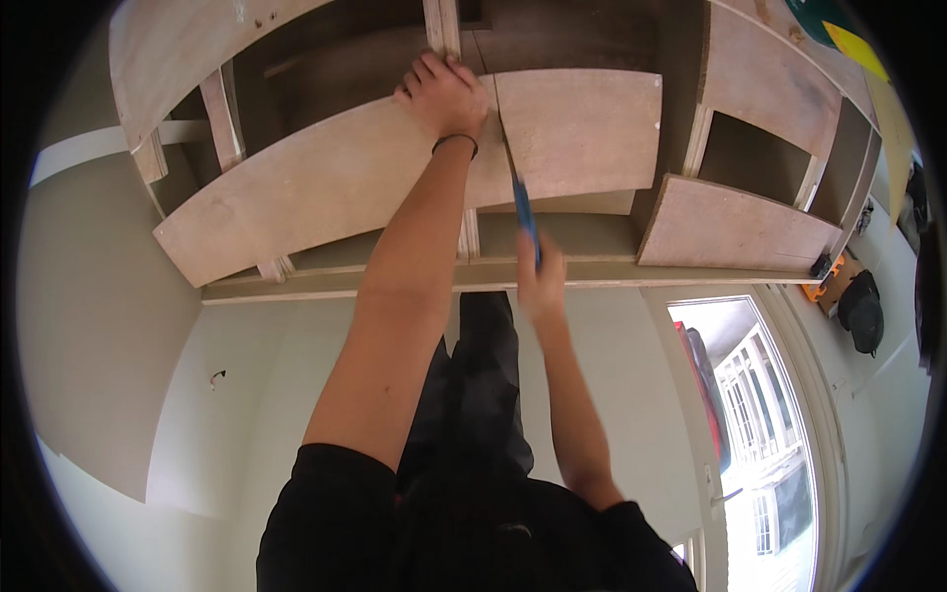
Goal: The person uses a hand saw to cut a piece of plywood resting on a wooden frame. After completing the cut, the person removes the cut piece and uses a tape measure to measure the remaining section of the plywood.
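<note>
A long, pale wooden board lies across the bars of a wooden frame. My left hand bears on it, fingers bent at its far edge beside an upright post. My right hand, slightly blurred, is closed around the blue handle of a handsaw. The thin blade lies along a dark line crossing the board just right of my left hand. To the right of that line is the board's shorter section. How deep the blade sits cannot be seen.
Another wooden panel rests on the frame at right, near open compartments. The frame's front rail runs before my legs. A black bag and an orange object are at far right. Lower right is a bright doorway.
</note>
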`<action>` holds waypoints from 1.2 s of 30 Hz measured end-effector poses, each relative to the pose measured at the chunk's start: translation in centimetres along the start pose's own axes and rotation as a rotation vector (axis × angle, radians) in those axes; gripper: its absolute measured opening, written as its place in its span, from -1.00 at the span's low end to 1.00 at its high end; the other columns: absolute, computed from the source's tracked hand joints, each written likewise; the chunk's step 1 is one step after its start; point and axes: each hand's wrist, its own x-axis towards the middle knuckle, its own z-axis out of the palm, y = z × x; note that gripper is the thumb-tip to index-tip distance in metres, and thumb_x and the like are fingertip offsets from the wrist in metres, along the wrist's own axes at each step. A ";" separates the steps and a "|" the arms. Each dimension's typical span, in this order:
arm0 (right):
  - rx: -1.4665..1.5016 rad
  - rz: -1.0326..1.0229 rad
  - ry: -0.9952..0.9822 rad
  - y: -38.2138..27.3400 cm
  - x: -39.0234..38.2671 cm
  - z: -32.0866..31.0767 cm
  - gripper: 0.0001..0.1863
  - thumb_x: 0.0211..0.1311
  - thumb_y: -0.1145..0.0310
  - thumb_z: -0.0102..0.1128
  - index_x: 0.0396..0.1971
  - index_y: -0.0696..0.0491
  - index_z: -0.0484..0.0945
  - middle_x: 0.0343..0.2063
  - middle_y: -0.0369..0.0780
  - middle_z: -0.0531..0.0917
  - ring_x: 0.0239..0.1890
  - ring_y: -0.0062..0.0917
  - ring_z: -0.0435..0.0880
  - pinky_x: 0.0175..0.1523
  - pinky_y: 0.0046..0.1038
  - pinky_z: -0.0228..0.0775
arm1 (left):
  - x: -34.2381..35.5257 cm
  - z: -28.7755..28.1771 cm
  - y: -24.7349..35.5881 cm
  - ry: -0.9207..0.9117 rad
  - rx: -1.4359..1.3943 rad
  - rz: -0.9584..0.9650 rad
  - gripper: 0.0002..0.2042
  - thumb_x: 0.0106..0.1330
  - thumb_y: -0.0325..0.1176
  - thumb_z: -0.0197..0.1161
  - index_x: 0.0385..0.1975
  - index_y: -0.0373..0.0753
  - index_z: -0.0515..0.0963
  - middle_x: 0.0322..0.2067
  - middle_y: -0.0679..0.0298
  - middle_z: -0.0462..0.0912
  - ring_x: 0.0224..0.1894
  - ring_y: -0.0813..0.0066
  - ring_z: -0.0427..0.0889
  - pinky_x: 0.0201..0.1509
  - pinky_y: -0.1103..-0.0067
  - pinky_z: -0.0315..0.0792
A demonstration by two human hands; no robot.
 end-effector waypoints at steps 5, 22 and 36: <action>0.056 0.135 -0.191 6.2 -17.3 -7.2 -0.53 0.37 0.05 0.05 -0.38 0.25 0.46 -0.65 -0.03 0.49 -0.60 -0.28 0.50 -0.41 -0.31 0.37 | 0.0 -0.2 0.0 -0.067 0.014 -0.015 -0.77 0.27 -0.23 0.01 -0.28 -0.28 0.43 -0.30 0.12 0.57 -0.24 0.12 0.54 -0.01 0.23 0.23; -0.057 0.186 -0.200 3.0 -10.2 -4.7 -0.58 0.38 0.06 0.04 -0.27 0.20 0.52 -0.50 0.07 0.60 -0.36 0.07 0.59 -0.19 -0.10 0.41 | 0.2 -0.3 0.0 -0.060 0.048 0.023 -0.75 0.10 -0.29 0.04 -0.29 -0.30 0.39 -0.32 0.08 0.53 -0.27 0.12 0.51 -0.02 0.22 0.23; 0.066 0.017 -0.088 0.4 3.5 1.0 -0.54 0.40 0.06 0.07 -0.37 0.25 0.51 -0.51 0.14 0.57 -0.42 -0.01 0.55 -0.22 -0.12 0.36 | 0.3 -0.3 0.1 -0.140 0.086 -0.008 -0.72 0.08 -0.26 0.05 -0.29 -0.32 0.39 -0.34 0.08 0.54 -0.26 0.09 0.53 -0.06 0.20 0.24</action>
